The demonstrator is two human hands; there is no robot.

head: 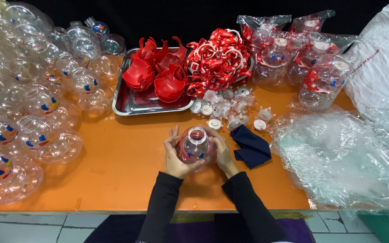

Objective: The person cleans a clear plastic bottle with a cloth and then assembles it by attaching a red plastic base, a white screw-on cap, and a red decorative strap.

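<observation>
While both hands cup it, clear round plastic jar (196, 145) held upright just above the near middle of the orange table (122, 166), open mouth facing up, small blue and red marks on its side. Left hand (175, 155) wrapped around the jar's left side, fingers curled and pressed against the plastic, thumb raised near the neck. Right hand (221, 150) clasping the jar's right side, fingers spread over the far wall. Black sleeves reaching in from the near edge. Just right of the right hand, folded dark blue cloth (251, 146) lying flat on the table. Beyond the jar, scattered small white caps (223, 108). Farther still, steel tray (133, 107) holding red plastic bases (156, 72), with a heap of red-and-white straps (217, 58) spilling over its right end. Along the left side, large pile of empty clear jars (28, 99). At far right, finished jars sealed in clear bags (302, 54); nearer on the right, crumpled clear plastic sheeting (343, 157).
</observation>
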